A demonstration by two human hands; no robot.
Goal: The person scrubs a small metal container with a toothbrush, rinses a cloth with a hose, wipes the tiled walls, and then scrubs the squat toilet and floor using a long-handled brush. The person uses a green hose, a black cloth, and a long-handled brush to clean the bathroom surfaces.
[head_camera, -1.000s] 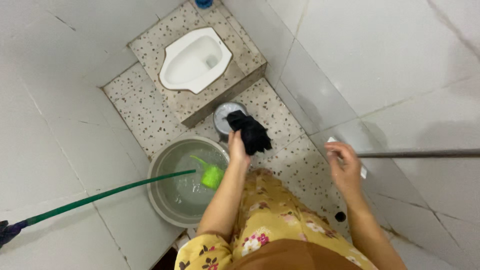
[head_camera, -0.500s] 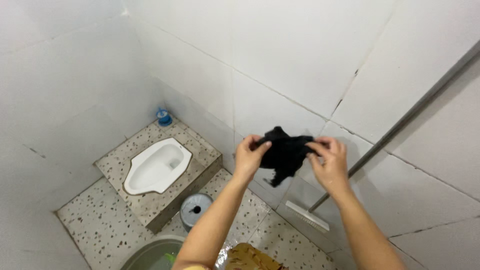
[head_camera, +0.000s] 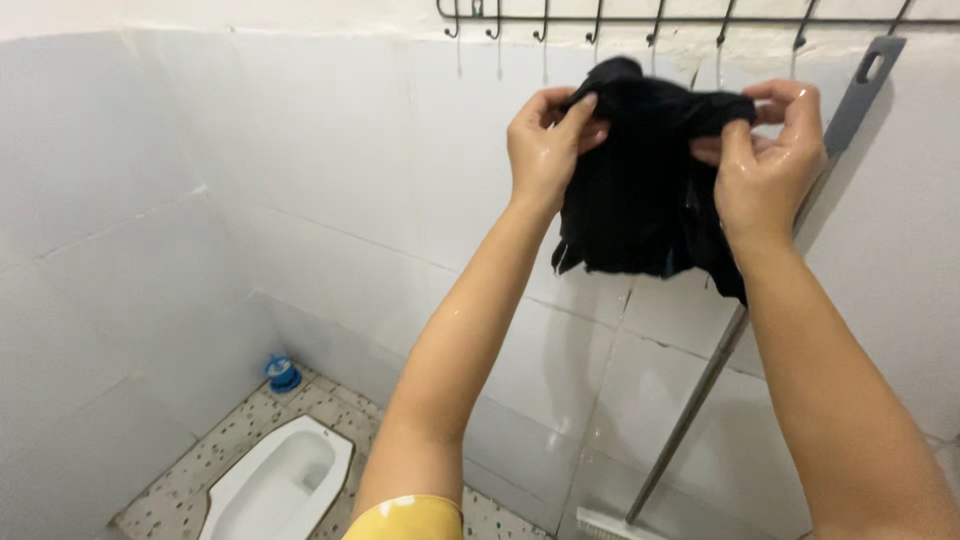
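Yellow sleeve (head_camera: 408,517) sits nearest you, bottom centre. Up from it, your left hand (head_camera: 545,145) and right hand (head_camera: 765,160) both pinch the top edge of the wet black cloth (head_camera: 640,195), stretched between them. Beyond, on the far wall, hangs the hook rail (head_camera: 650,20), just above the cloth.

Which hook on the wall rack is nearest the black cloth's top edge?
The hook right above the black cloth, fifth from the left on the rack. It hangs over the gap between left hand and right hand; the others sit off to either side.
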